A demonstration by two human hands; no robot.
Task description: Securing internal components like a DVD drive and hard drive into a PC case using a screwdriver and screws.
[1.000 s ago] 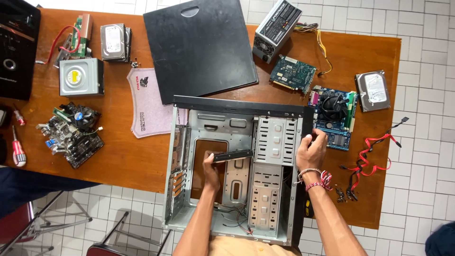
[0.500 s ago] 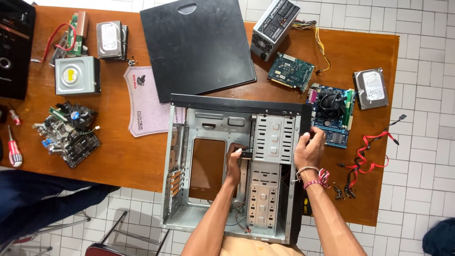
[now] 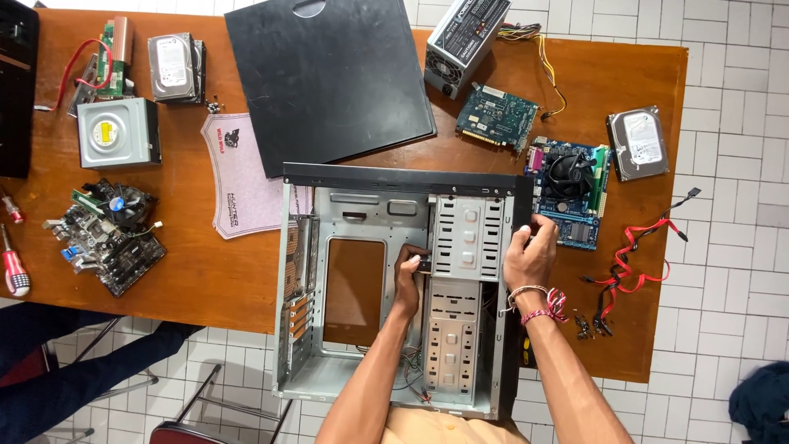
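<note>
Your left hand (image 3: 408, 271) is inside the open computer case (image 3: 394, 284), fingers closed on a small dark part at the left edge of the metal drive cage (image 3: 468, 238); what that part is cannot be made out at this size. Your right hand (image 3: 530, 255) is clamped over the case's right wall at about 3 o'clock from the cage, steadying it. The case lies on its side at the near edge of the wooden surface (image 3: 205, 271), its lower half overhanging toward you.

To do this well, keep the right hand pressing down, because the overhang makes the case likely to tip or slide if you push sideways. Work the left hand with fingertips rather than force; the cage's sheet-metal edges look sharp. Mind the loose wires (image 3: 411, 382) at 6 o'clock inside the case, so your forearm does not snag them.

Around you: the black side panel (image 3: 329, 78) at 12 o'clock, a motherboard with fan (image 3: 571, 193) just beside the case at 2 o'clock, a hard drive (image 3: 637, 144) beyond it, red cables (image 3: 637, 259) at 3 o'clock, and a second board (image 3: 107, 234) at 9 o'clock.
</note>
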